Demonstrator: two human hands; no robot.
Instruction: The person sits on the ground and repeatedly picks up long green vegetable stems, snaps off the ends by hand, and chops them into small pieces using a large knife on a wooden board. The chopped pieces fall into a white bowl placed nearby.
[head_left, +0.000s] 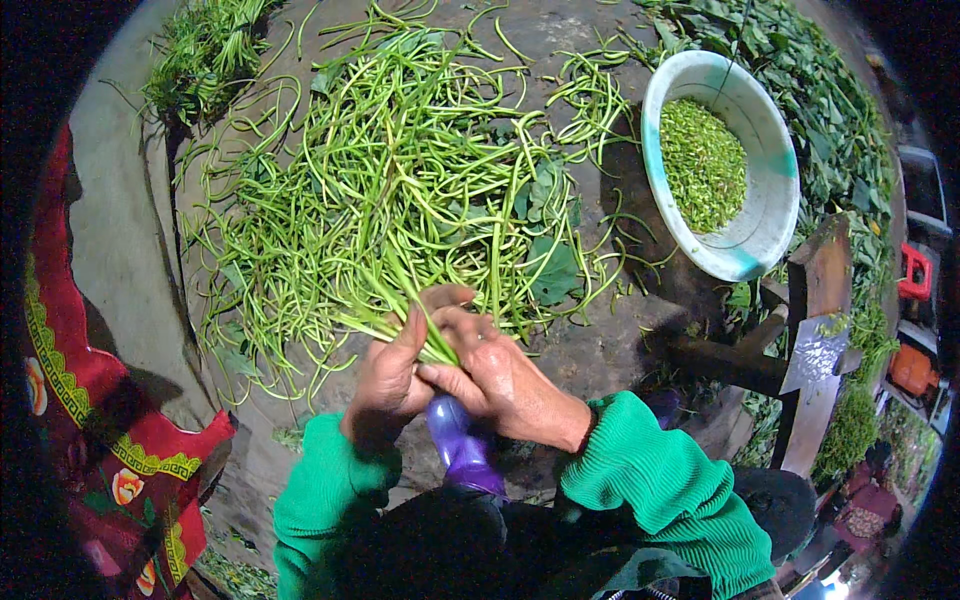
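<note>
A small bunch of green leaf stalks (397, 300) lies between my two hands, its ends pointing up and to the left. My left hand (394, 367) wraps the bunch with the thumb along it. My right hand (495, 367) closes on the lower ends of the same stalks, thumb and fingers pressed around them. Just beyond my hands spreads a large loose heap of long green stalks (420, 172) on the ground, with a few broad leaves (553, 271) among them. Below the hands shows a purple boot (454, 442).
A white and teal basin (772, 217) holds chopped green stalks (697, 165) at the upper right. Beside it stands a wooden frame with a metal blade plate (816, 354). Leaves (832, 112) pile up along the right. A red patterned cloth (142, 465) hangs at left.
</note>
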